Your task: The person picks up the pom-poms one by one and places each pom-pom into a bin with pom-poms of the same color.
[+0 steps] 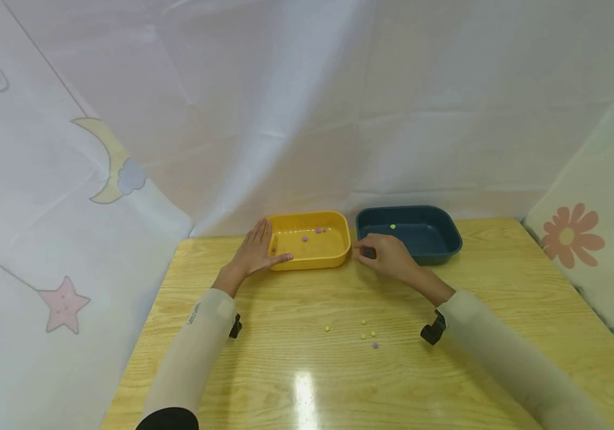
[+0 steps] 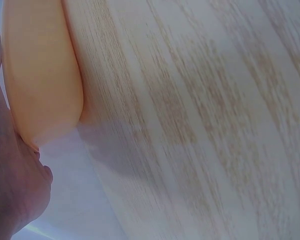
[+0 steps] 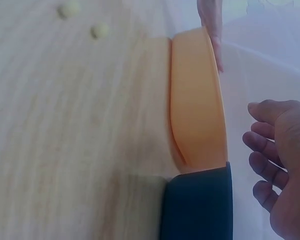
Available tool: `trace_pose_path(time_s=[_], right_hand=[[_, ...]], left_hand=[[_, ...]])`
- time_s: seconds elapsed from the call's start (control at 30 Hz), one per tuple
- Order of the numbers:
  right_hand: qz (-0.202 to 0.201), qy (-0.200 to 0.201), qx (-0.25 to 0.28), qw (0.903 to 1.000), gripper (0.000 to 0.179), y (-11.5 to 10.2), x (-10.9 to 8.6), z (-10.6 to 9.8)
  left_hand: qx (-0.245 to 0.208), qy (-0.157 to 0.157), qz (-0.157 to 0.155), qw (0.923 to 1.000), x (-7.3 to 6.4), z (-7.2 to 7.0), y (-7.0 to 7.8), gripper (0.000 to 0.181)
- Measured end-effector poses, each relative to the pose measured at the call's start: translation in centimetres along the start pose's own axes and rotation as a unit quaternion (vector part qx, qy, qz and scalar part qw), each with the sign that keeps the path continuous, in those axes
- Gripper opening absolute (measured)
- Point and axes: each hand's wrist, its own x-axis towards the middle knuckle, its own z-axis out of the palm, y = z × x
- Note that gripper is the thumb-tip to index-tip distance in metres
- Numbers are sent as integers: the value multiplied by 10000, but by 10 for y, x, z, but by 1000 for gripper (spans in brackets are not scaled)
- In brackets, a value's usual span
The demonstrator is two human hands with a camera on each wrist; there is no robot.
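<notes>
My left hand [image 1: 255, 251] rests against the left end of a yellow tray [image 1: 312, 263], its fingers straight along the rim and the thumb over the front edge. Inside that tray lie several small purple pieces [image 1: 304, 238]. My right hand [image 1: 387, 257] hovers at the left end of a dark blue tray [image 1: 438, 258], near the gap between both trays. Its fingers curl loosely, and nothing shows between them in the right wrist view. One small yellow piece [image 1: 392, 226] lies in the blue tray. Several yellow pieces [image 1: 373, 334] and one purple piece [image 1: 375, 345] are scattered on the table.
Both trays stand side by side at the back of the wooden table [image 1: 285, 358]. Behind them hangs a pale cloth [image 1: 307, 119], with printed cloth at both sides. A dark wrist device [image 1: 433, 328] sits by the right cuff, another [image 1: 235, 326] by the left.
</notes>
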Motion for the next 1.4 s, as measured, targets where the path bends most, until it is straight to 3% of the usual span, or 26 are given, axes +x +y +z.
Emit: trace_pose_path(time_s=[0.43, 0.73, 1.13, 1.4], right_hand=[[-443, -279, -85, 9986, 25, -15, -45, -12], [-632, -986, 444, 9921, 21, -17, -72, -23], [-1318, -1607, 1542, 9659, 23, -15, -104, -12], [-1338, -1892, 2000, 9520, 19, -20, -115, -2]], left_hand=[[-71, 16, -6, 10000, 0, 0, 1, 119], [-113, -10, -8, 9999, -2, -1, 3, 119], [-39, -38, -23, 10000, 0, -1, 2, 120], [-21, -24, -13, 10000, -1, -3, 2, 122]])
